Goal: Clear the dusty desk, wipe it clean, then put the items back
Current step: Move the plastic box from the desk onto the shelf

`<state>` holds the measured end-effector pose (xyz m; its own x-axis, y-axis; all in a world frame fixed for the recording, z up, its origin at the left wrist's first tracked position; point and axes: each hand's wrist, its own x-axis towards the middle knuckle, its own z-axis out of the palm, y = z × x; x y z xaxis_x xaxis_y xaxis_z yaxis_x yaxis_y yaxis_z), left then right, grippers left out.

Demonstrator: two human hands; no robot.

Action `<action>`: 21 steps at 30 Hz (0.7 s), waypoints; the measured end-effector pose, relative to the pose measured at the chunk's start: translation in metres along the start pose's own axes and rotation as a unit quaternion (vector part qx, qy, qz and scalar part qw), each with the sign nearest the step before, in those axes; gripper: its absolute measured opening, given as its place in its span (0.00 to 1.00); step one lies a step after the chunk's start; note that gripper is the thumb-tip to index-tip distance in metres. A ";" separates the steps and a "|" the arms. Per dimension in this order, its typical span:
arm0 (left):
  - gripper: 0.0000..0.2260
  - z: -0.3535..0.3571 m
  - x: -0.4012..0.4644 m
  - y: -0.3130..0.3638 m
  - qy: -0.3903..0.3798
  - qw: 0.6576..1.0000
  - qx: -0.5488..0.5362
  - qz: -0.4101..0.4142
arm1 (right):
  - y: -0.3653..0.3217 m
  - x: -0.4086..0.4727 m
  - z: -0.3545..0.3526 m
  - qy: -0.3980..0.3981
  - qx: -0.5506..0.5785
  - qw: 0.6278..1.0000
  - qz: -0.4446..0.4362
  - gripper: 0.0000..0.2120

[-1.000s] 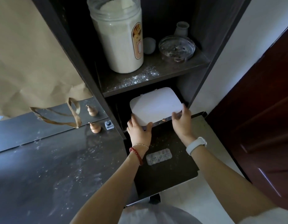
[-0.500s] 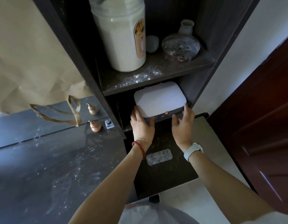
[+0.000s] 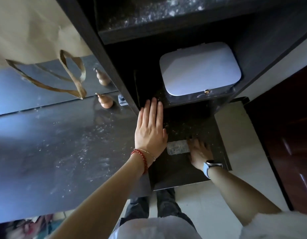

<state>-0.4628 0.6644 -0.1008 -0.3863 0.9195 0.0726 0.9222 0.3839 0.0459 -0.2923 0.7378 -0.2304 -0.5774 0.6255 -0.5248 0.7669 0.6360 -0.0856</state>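
A white rounded box (image 3: 200, 68) sits inside the dark shelf compartment (image 3: 249, 54), and neither hand touches it. My left hand (image 3: 151, 125) lies flat with straight fingers, its fingertips at the compartment's dusty front edge. Lower down, my right hand (image 3: 198, 152) rests on the right end of a clear blister pack (image 3: 176, 148). The pack lies on the dark lower shelf board (image 3: 187, 171). The grey desk top (image 3: 54, 144) to the left is streaked with white dust.
Two small wooden gourds (image 3: 105, 102) (image 3: 101, 78) and a small grey clip (image 3: 121, 100) stand at the desk's back right. A brown paper bag with handles (image 3: 71, 73) leans behind. An upper shelf (image 3: 149, 23) is dusty. A dark red door (image 3: 287, 135) is at the right.
Both hands have let go of the white box, which now sits deeper in the compartment. My left hand has flattened at the shelf edge and my right hand has dropped onto the blister pack.
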 end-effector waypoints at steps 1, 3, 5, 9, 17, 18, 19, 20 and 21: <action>0.39 0.001 0.000 0.000 0.000 1.000 0.005 0.000 | -0.002 0.004 0.005 0.009 -0.010 1.000 -0.003 0.31; 0.40 0.001 -0.001 0.000 -0.004 1.000 0.017 0.001 | -0.005 0.006 0.006 0.060 -0.028 0.998 -0.006 0.25; 0.41 -0.001 -0.001 -0.001 -0.015 1.000 0.022 0.005 | -0.003 0.006 -0.002 0.063 -0.032 0.997 -0.021 0.22; 0.43 -0.006 -0.002 0.002 -0.041 0.999 0.027 0.003 | 0.003 -0.001 -0.016 0.055 0.035 0.997 -0.044 0.24; 0.32 -0.031 -0.003 -0.003 -0.043 0.994 -0.103 0.007 | -0.007 -0.069 -0.060 0.296 0.261 0.918 -0.024 0.26; 0.29 -0.036 -0.006 -0.005 -0.028 0.993 -0.115 0.011 | -0.007 -0.079 -0.069 0.317 0.288 0.904 -0.019 0.26; 0.27 -0.041 -0.010 -0.007 -0.011 0.993 -0.120 0.020 | -0.006 -0.089 -0.079 0.338 0.311 0.888 -0.020 0.26; 0.26 -0.046 -0.012 -0.009 0.009 0.992 -0.120 0.030 | -0.005 -0.096 -0.091 0.359 0.326 0.874 -0.027 0.26; 0.25 -0.051 -0.014 -0.011 0.023 0.992 -0.117 0.040 | -0.004 -0.102 -0.103 0.379 0.333 0.863 -0.036 0.26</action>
<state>-0.4688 0.6431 -0.0512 -0.3166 0.9394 0.1313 0.9238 0.2740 0.2674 -0.2655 0.7180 -0.0894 -0.4541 0.8718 0.1840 0.5675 0.4422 -0.6945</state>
